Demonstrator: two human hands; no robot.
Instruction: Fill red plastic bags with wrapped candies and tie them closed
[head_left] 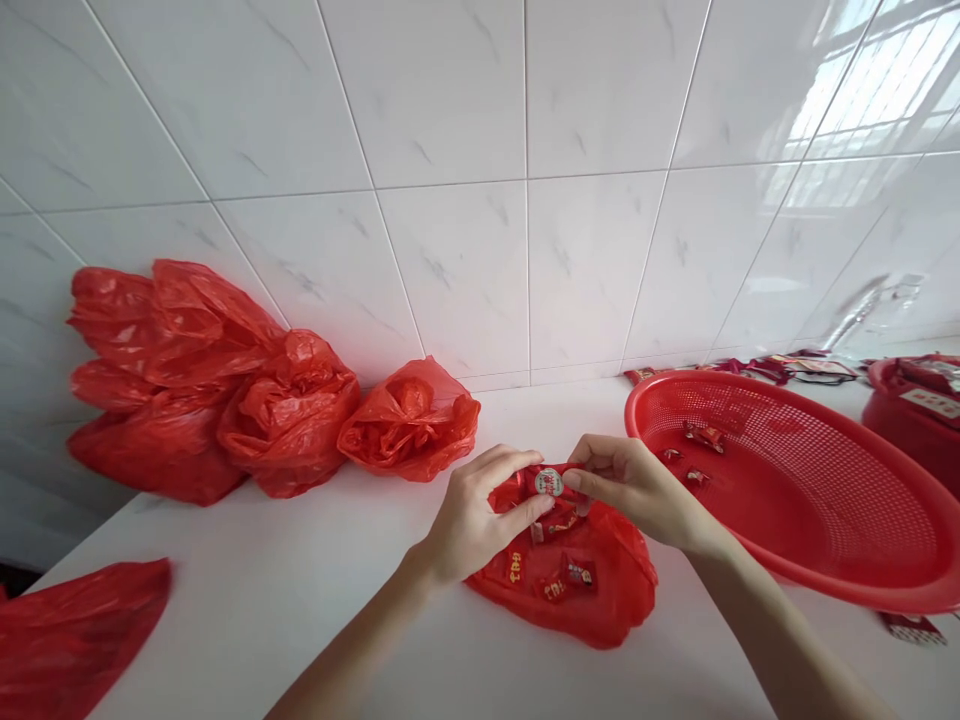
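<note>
Between the fingertips of my left hand (487, 505) and my right hand (626, 485) is a small red wrapped packet (549, 482) with a round pale label. Both hands pinch it, one at each side. Right below lies an opened red plastic bag (622, 600), spread on the white surface. Several small red wrapped packets with gold or white print, such as one dark red packet (579, 572), rest inside it. Just beyond my right hand stands a large red plastic basket (787, 560) with perforated sides. A few small wrapped packets (705, 437) lie in its far left part.
Several bunched red plastic bags (289, 420) stand along the tiled wall (450, 270) at the left. Another red bag (82, 630) lies at the near left edge of the white table (300, 590). Flat red packages (795, 368) and a red container (915, 410) are behind the basket.
</note>
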